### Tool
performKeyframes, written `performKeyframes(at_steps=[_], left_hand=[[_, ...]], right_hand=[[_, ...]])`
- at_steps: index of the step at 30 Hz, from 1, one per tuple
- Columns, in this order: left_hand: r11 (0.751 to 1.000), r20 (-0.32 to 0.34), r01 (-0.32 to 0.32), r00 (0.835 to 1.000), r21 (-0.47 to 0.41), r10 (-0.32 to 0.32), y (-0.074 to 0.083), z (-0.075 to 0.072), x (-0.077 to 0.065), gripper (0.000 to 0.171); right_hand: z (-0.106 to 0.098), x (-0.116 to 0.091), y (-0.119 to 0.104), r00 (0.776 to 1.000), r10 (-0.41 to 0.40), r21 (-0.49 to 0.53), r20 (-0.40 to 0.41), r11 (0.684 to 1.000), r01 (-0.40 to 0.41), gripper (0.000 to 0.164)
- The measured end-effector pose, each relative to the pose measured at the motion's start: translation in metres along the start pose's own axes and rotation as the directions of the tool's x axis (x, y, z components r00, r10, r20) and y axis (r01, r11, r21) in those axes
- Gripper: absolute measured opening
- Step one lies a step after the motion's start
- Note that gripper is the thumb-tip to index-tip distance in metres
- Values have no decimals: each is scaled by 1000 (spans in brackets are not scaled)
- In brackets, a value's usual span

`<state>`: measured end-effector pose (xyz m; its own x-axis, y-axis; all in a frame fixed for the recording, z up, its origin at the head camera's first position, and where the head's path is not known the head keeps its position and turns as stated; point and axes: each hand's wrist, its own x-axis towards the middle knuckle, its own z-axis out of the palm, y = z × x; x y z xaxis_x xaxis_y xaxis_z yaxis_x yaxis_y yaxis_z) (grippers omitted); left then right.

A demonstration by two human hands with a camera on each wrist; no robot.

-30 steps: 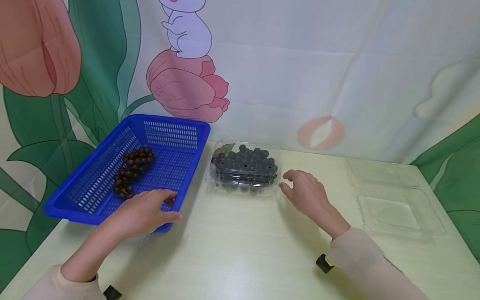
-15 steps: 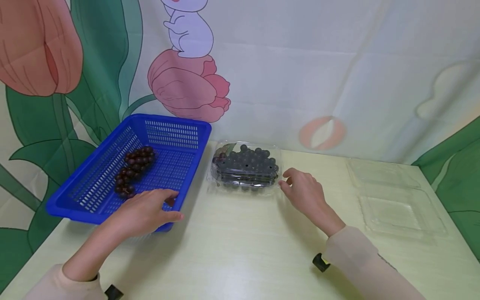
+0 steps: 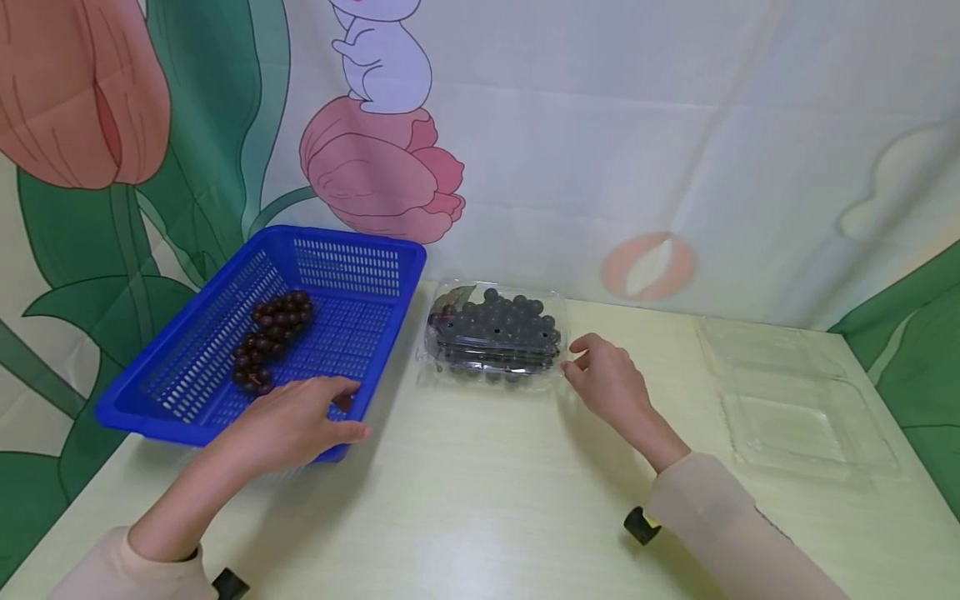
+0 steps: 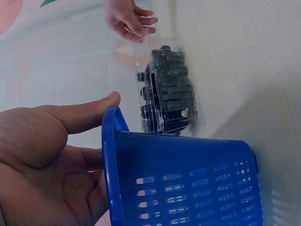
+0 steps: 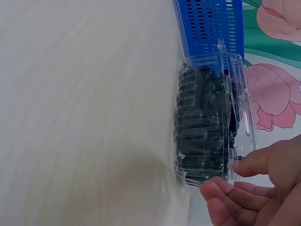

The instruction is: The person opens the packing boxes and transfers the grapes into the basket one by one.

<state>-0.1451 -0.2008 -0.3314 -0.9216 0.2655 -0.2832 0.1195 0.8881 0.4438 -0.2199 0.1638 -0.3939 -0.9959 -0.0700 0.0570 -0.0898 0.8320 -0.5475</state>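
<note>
In the head view my left hand (image 3: 288, 421) is over the near right corner of a blue plastic basket (image 3: 378, 346), fingers loosely bent and thumb stretched out. The left wrist view has the thumb tip right at the basket rim (image 4: 109, 155), fingers behind it. Inside the basket lies a bunch of dark red grapes (image 3: 262, 342). To its right stands a clear plastic clamshell box (image 3: 487, 367) with its lid down, full of dark grapes (image 5: 202, 122). My right hand (image 3: 607, 379) is at its right end; thumb and fingertips are close at the box edge, loosely bent.
Another clear clamshell box (image 3: 795, 425) lies unfolded at the right of the pale table (image 3: 480, 500). Behind the table hangs a printed curtain (image 3: 540, 150) with flowers and a cartoon animal. A black wrist device (image 3: 641, 525) shows under the right sleeve.
My right hand has shifted slightly in toward the box end, its fingertips now nearer the edge. The left hand stays at the basket corner. The whole view drifts slightly.
</note>
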Motion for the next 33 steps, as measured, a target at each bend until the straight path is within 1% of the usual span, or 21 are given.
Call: performKeyframes(at_steps=[8,11,19,24,28,33], left_hand=[[1000,-3,-4,1000,0,4,2,0,1,72],[1000,-3,-6,1000,1,6,2,-1,1,73],[1000,-1,-3,1000,1,3,3,-1,2,73],[1000,3,3,1000,4,-3,3,-1,3,74],[1000,5,2,1000,2,-2,2,-1,2,74],[1000,3,0,1000,3,0,1,0,2,73]], right_hand=[[-2,2,3,999,24,128,30,991,-27,35],[-2,2,4,999,28,158,39,987,-34,35],[-3,0,4,999,30,150,39,988,-35,35],[-5,0,3,998,47,150,48,987,-53,35],[-5,-2,5,997,61,152,58,986,-69,35],[-6,-5,9,997,57,155,58,986,-65,34]])
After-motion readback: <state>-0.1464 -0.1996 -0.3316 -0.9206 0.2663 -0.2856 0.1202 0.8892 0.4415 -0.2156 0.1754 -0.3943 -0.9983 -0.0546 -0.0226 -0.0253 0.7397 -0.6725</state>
